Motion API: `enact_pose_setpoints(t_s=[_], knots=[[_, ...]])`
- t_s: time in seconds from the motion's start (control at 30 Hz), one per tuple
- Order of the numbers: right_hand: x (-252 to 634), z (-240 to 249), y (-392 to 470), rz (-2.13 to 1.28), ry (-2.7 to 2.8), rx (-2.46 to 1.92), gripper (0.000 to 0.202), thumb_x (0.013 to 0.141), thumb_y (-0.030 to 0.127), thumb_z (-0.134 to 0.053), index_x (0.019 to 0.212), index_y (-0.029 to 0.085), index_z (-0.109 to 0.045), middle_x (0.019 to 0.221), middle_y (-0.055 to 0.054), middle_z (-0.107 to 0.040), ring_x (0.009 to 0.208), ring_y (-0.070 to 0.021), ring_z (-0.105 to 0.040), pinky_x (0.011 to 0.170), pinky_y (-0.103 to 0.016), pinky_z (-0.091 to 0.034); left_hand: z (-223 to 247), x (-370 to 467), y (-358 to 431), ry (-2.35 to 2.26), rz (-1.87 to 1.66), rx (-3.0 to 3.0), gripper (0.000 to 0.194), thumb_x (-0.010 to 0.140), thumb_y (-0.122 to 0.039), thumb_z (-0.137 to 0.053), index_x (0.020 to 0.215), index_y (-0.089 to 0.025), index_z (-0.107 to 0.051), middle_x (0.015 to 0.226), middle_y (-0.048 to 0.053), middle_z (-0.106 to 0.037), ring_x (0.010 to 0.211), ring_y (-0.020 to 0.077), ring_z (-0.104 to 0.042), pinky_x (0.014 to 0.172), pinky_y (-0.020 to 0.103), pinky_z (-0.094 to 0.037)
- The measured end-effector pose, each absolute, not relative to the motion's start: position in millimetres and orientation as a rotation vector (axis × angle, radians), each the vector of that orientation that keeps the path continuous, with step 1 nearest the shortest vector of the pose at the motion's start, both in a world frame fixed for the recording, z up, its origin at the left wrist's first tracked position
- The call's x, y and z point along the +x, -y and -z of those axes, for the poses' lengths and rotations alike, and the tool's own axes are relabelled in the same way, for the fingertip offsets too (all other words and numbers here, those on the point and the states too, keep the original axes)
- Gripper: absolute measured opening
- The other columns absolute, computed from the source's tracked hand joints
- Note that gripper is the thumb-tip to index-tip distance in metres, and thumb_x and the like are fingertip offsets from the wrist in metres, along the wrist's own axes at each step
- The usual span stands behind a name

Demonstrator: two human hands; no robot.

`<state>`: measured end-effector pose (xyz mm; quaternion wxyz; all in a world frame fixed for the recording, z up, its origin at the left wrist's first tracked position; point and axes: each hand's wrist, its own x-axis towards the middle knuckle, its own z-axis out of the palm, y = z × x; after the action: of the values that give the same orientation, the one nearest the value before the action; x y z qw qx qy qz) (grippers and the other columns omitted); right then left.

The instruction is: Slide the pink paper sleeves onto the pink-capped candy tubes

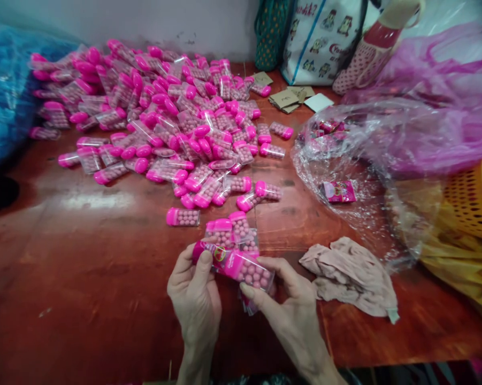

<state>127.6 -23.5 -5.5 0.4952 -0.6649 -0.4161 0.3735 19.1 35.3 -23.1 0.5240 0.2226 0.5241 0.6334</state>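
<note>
My left hand (196,291) pinches a dark pink printed sleeve (211,253) between thumb and fingers. In my right hand (295,310) is a small clear candy box (257,275) of pink balls, tilted, its pink cap end toward the left. Sleeve and cap end meet between my hands; whether the cap is inside the sleeve I cannot tell. Just beyond lie a few similar candy boxes (241,224), and one more candy box (183,217) rests to their left. Below my fingers, partly hidden, some printed pieces (247,306) show.
A large heap of pink-capped candy boxes (160,117) spreads over the red-brown table (84,278). At right are a crumpled cloth (351,278), a clear plastic bag (369,214) with pink sleeves, and a yellow basket (469,200). Cardboard pieces (284,100) and a printed bag (324,43) stand behind.
</note>
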Motion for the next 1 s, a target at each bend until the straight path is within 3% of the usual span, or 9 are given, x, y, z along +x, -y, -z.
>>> enact_pose_setpoints(t_s=[0.13, 0.23, 0.37, 0.5, 0.73, 0.87, 1.0], knots=[[121, 7, 25, -0.720, 1.092, -1.557, 0.028, 0.069, 0.012, -0.072, 0.094, 0.019, -0.062, 0.076, 0.001, -0.065, 0.065, -0.0124, -0.060, 0.059, -0.019, -0.048, 18, 22, -36, -1.185, -1.447, 0.456, 0.032, 0.068, -0.016, -0.072, 0.098, -0.018, -0.063, 0.094, 0.005, -0.070, 0.084, 0.0164, -0.065, 0.077, 0.028, -0.051], [118, 11, 25, -0.654, 1.113, -1.533, 0.030, 0.070, 0.012, -0.071, 0.098, 0.019, -0.061, 0.079, 0.000, -0.065, 0.069, -0.0133, -0.061, 0.062, -0.021, -0.050, 14, 23, -36, -1.107, -1.330, 0.402, 0.035, 0.069, -0.024, -0.072, 0.101, -0.017, -0.063, 0.100, 0.009, -0.070, 0.090, 0.0203, -0.065, 0.082, 0.032, -0.051], [115, 17, 25, -0.489, 1.168, -1.484, 0.035, 0.073, 0.011, -0.069, 0.104, 0.020, -0.059, 0.082, -0.001, -0.066, 0.072, -0.0146, -0.062, 0.064, -0.023, -0.051, 10, 24, -31, -1.032, -1.173, 0.315, 0.035, 0.066, -0.038, -0.073, 0.090, -0.013, -0.068, 0.092, 0.012, -0.071, 0.089, 0.0250, -0.066, 0.083, 0.037, -0.051], [113, 25, 24, -0.385, 1.196, -1.453, 0.037, 0.074, 0.007, -0.067, 0.108, 0.018, -0.058, 0.082, -0.002, -0.066, 0.074, -0.0152, -0.062, 0.065, -0.024, -0.051, 11, 28, -28, -1.025, -1.084, 0.247, 0.030, 0.061, -0.037, -0.077, 0.079, -0.013, -0.071, 0.077, 0.008, -0.072, 0.085, 0.0267, -0.067, 0.084, 0.041, -0.050], [110, 26, 25, -0.435, 1.072, -1.492, 0.032, 0.070, 0.009, -0.071, 0.099, 0.017, -0.063, 0.076, -0.001, -0.067, 0.069, -0.0146, -0.064, 0.060, -0.021, -0.053, 19, 24, -34, -0.935, -0.959, 0.257, 0.040, 0.057, -0.050, -0.075, 0.077, -0.014, -0.072, 0.080, 0.009, -0.072, 0.091, 0.0295, -0.064, 0.089, 0.043, -0.048], [114, 20, 25, -0.525, 1.068, -1.516, 0.030, 0.072, 0.010, -0.070, 0.100, 0.016, -0.063, 0.083, -0.003, -0.069, 0.072, -0.0153, -0.066, 0.063, -0.022, -0.055, 17, 25, -35, -0.938, -0.992, 0.307, 0.039, 0.057, -0.048, -0.075, 0.077, -0.015, -0.073, 0.077, 0.008, -0.072, 0.089, 0.0290, -0.065, 0.089, 0.043, -0.048], [111, 26, 28, -0.346, 1.163, -1.541, 0.035, 0.074, 0.008, -0.066, 0.107, 0.018, -0.061, 0.084, -0.004, -0.069, 0.075, -0.0179, -0.066, 0.066, -0.027, -0.056, 14, 31, -33, -0.986, -1.068, 0.307, 0.031, 0.058, -0.039, -0.078, 0.074, -0.013, -0.072, 0.070, 0.008, -0.071, 0.081, 0.0268, -0.067, 0.085, 0.042, -0.050]])
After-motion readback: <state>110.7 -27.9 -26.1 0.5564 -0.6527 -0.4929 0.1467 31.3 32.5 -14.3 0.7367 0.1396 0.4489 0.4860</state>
